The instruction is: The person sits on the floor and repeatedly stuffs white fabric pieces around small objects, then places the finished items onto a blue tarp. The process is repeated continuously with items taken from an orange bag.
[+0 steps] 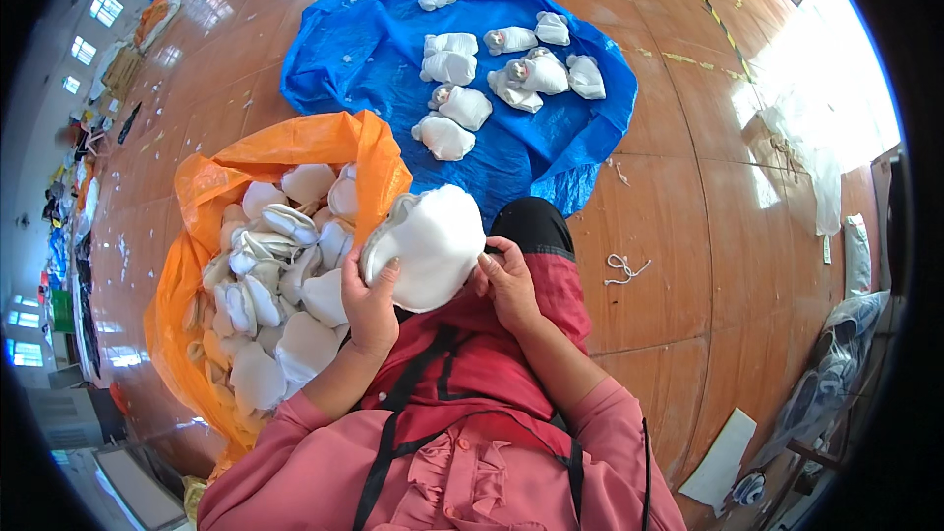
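In front of my lap is a white moulded foam pad (428,246), rounded with a wavy rim. More than one layer shows along its left edge, so it looks like a small stack. My left hand (372,313) grips its lower left side, thumb on top. At the right edge my right hand (509,285) pinches it between thumb and fingers, which are partly hidden. Beside my left arm an orange sack (280,143) stands open, filled with similar loose white and cream pads (258,374).
Beyond my knees a blue plastic sheet (354,59) lies spread with several white wrapped bundles (447,138). A loose white cord (626,268) is on the brown floor (659,374) to the right. Farther right are a white flat piece (718,462) and a clear plastic bag (831,374).
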Demonstrator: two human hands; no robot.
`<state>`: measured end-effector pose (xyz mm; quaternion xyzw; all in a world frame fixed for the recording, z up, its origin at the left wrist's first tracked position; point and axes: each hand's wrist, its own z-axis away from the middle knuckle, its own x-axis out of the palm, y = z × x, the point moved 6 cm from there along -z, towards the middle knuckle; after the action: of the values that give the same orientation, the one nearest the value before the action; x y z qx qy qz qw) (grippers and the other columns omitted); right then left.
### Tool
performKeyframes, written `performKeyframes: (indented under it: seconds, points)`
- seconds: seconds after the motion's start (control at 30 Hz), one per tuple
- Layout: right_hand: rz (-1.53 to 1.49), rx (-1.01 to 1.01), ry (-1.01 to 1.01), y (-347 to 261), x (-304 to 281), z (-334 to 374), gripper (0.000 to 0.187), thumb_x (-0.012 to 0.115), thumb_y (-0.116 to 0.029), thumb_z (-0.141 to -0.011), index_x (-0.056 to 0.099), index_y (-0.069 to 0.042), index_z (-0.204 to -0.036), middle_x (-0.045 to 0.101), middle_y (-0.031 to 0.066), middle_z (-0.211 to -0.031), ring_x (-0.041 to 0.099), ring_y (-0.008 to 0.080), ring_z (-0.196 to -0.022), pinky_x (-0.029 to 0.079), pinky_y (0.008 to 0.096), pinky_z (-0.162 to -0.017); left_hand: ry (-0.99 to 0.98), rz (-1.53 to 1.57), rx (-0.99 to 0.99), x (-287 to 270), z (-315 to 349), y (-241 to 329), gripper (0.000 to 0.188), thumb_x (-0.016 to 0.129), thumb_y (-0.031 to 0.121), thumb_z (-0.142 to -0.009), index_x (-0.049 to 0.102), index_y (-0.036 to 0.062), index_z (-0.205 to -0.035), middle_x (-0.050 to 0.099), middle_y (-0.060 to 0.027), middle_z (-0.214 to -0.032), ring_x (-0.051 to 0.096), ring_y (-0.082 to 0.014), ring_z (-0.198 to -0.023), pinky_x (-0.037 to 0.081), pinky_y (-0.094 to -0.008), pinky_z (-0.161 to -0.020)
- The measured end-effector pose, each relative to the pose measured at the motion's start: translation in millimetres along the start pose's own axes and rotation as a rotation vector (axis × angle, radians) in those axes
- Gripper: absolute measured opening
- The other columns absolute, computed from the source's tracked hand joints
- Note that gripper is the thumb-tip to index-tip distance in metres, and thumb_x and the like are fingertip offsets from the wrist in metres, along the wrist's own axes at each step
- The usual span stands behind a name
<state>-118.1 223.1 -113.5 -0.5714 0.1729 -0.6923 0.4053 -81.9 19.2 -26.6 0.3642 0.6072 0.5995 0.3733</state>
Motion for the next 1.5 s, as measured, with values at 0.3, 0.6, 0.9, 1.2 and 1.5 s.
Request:
performKeyframes:
  seconds: [0.3, 0.6, 0.9, 1.2, 1.5]
  points:
    - [-0.191, 0.083, -0.288, -5, 3, 9, 0.014, 0.057, -0.02, -0.101, 0.06, -0.008, -0.094, 0.061, 0.0034, -0.08, 0.054, 0.0106, -0.064, 0.043, 0.0225, -0.058, -0.223, -0.513, 0.994, 19, 21, 53, 0.04, 0.07, -0.007, -0.079, 0.058, 0.0068, -0.115, 0.068, -0.0145, -0.109, 0.067, -0.0346, -0.095, 0.054, -0.0423, -0.083]
    - [-0.135, 0.203, -0.266, 6, -5, 6, 0.019, 0.056, -0.025, -0.101, 0.062, -0.009, -0.092, 0.063, 0.0024, -0.078, 0.054, 0.009, -0.061, 0.041, 0.0224, -0.054, -0.309, -0.618, 1.111, 25, 27, 54, 0.04, 0.068, -0.009, -0.075, 0.061, 0.0066, -0.112, 0.068, -0.0134, -0.108, 0.066, -0.0337, -0.099, 0.055, -0.0429, -0.085]
    - [-0.105, 0.199, -0.305, 2, 2, 9, 0.022, 0.053, -0.027, -0.101, 0.062, -0.008, -0.093, 0.063, 0.0042, -0.079, 0.053, 0.0096, -0.06, 0.041, 0.0224, -0.052, -0.306, -0.644, 1.102, 23, 26, 52, 0.041, 0.067, -0.009, -0.074, 0.063, 0.0075, -0.111, 0.068, -0.0129, -0.109, 0.065, -0.0332, -0.099, 0.054, -0.043, -0.086]
    - [-0.138, 0.19, -0.368, 6, 0, 8, 0.022, 0.053, -0.028, -0.102, 0.06, -0.007, -0.103, 0.064, 0.0044, -0.09, 0.059, 0.0114, -0.076, 0.047, 0.0248, -0.066, -0.373, -0.667, 1.147, 29, 31, 59, 0.039, 0.071, -0.008, -0.072, 0.064, 0.0085, -0.106, 0.066, -0.0115, -0.109, 0.064, -0.0328, -0.096, 0.054, -0.043, -0.081]
    - [-0.141, 0.113, -0.269, 15, 7, 5, 0.049, 0.062, -0.032, -0.098, 0.045, -0.003, -0.133, 0.055, 0.008, -0.126, 0.055, 0.0177, -0.114, 0.049, 0.0318, -0.093, -0.606, -0.81, 1.156, 51, 54, 54, 0.025, 0.063, 0.016, -0.079, 0.073, 0.0106, -0.101, 0.068, -0.0061, -0.107, 0.063, -0.0223, -0.1, 0.05, -0.037, -0.084]
